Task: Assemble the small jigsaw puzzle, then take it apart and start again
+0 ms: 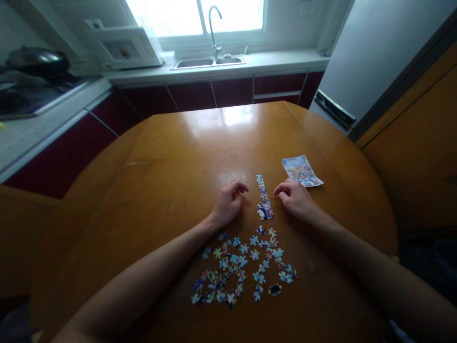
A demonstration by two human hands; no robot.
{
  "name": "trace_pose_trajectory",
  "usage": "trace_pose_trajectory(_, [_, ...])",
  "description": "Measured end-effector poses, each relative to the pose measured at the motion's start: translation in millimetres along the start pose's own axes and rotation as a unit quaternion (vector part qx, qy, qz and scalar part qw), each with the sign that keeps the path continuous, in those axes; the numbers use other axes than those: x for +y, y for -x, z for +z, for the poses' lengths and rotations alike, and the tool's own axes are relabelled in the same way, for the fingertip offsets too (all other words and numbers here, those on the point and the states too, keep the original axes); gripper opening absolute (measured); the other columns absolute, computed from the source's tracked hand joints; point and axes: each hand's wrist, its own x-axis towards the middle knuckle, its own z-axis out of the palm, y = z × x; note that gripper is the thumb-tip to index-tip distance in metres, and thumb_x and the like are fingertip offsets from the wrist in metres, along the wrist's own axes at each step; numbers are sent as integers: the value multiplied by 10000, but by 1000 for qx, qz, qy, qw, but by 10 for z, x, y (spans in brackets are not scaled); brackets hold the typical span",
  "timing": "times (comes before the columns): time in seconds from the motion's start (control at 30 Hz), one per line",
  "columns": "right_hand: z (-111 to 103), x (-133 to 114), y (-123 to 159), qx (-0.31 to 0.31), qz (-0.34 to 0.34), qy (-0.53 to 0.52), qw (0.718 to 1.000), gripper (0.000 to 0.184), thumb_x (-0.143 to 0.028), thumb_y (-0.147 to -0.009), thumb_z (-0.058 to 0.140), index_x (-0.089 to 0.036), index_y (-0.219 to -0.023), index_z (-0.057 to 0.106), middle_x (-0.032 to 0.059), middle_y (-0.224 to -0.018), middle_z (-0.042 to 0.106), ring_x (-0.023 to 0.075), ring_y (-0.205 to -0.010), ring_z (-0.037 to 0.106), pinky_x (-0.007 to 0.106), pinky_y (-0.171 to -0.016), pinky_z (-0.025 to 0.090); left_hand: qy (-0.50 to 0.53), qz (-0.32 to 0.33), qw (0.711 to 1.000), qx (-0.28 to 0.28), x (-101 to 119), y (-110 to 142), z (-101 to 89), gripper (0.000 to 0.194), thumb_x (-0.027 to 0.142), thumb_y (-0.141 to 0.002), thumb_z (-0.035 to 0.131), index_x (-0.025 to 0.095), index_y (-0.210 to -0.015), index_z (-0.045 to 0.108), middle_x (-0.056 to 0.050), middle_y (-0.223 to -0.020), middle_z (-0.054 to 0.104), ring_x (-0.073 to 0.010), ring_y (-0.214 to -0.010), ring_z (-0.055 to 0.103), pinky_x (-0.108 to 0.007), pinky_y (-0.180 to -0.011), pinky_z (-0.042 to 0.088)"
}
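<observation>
A narrow strip of joined jigsaw puzzle pieces (pixel 263 196) lies on the wooden table between my two hands, wider at its near end. To its left, my left hand (pixel 228 202) rests with loosely bent fingers, holding nothing and apart from the strip. My right hand (pixel 293 197) is just right of the strip, its fingers half curled and slightly apart, with nothing visible in them. Nearer to me, between my forearms, many loose jigsaw pieces (pixel 243 248) are scattered, some heaped at the lower left. Beyond my right hand lies a printed picture sheet (pixel 302 170), close to its knuckles.
The oval wooden table (pixel 178 157) fills the middle of the view. Behind it runs a counter with a sink (pixel 195 62) and a microwave (pixel 124 47). A pan (pixel 39 61) stands on the stove at left; a refrigerator (pixel 378 52) is at right.
</observation>
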Motion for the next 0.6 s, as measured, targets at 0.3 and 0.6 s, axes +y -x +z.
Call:
trace_pose_trajectory(0.3, [-29,-61,27,-2,-13,-10,1000,216,-91,-808,541,-194,-760,725,65,-850,624,193,-794,596,339,-754,479,-1,2,1000,2,-13,-4,12,341,-34,-657,404,173,-824,616,-18,-798,556,-150,-780,526,-271,-694,431])
trace_pose_trajectory(0.6, [-70,-80,39,-2,-14,-8,1000,225,-85,-810,529,-190,-765,724,63,-849,618,183,-771,588,327,-731,470,3,5,1000,4,-18,-8,11,348,-45,-650,403,174,-816,616,-13,-799,559,-145,-783,533,-260,-690,432])
